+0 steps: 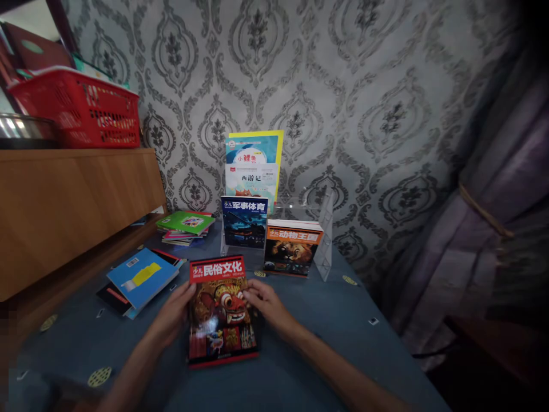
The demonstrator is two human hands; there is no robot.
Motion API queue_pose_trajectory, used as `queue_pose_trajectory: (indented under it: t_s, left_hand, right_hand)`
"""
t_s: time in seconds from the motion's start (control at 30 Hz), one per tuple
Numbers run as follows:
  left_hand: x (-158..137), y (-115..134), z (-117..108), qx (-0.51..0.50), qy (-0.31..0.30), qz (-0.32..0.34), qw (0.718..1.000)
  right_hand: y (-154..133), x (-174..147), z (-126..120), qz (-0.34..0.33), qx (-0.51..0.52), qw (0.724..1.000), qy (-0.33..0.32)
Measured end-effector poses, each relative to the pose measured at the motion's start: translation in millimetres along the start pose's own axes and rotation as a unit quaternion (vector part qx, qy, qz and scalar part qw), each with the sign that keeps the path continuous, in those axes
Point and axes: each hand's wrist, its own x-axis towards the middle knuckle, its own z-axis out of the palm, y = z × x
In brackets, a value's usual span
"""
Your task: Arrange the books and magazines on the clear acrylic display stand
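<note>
A book with a red title band and a mask on its cover [223, 320] is held between my two hands, front cover facing me. My left hand [174, 312] grips its left edge, thumb on the cover's side. On the opposite edge, my right hand [268, 303] has its fingers closed over the upper right side. Just beyond it stands a clear tiered book rack [326, 240]. The rack bears a dark blue book [244, 223], books with an orange lion cover [293, 252], a white book [253, 178] and taller blue and yellow books behind.
A pile of books with a green one on top [186, 222] lies at the back left. Nearer are a blue book [143, 277] and dark ones under it. A wooden cabinet [77, 206] with a red basket [98, 109] borders the left; a curtain [472, 229] hangs right.
</note>
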Motion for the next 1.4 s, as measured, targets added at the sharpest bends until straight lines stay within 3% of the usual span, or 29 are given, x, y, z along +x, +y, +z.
queue_pose_trajectory:
  t_s: [0.1,0.23,0.7,0.9,1.07,1.2,1.4]
  left_hand:
    - [12.1,23.4,6.9,0.047,-0.049,0.056,0.996]
    - [24.3,45.1,17.8,0.089,-0.045,0.109,0.989]
    - [41.1,51.9,18.6,0.152,-0.045,0.098,0.982]
    - [51.7,75.6,37.4,0.178,-0.052,0.159,0.97]
    - [66.1,120.5,73.5,0.187,-0.04,0.264,0.945]
    - [71.4,154.3,100.5,0.179,-0.04,0.347,0.92]
    - [84.7,172.1,121.8,0.162,-0.061,0.44,0.881]
  right_hand:
    - [-20.5,12.9,-5.0,-0.031,-0.038,0.999,-0.013]
    - [-43.2,24.4,-11.7,-0.065,-0.065,0.996,-0.023]
    - [-59.1,28.5,-21.5,-0.042,-0.054,0.997,-0.035]
    - [-82.2,37.4,-30.3,-0.091,-0.077,0.993,-0.027]
    - [-131.9,59.8,-45.9,-0.178,-0.154,0.972,-0.003]
    - [-170.5,81.6,-60.6,-0.251,-0.248,0.936,0.02]
    - [-189.0,99.0,-74.6,-0.319,-0.309,0.894,0.056]
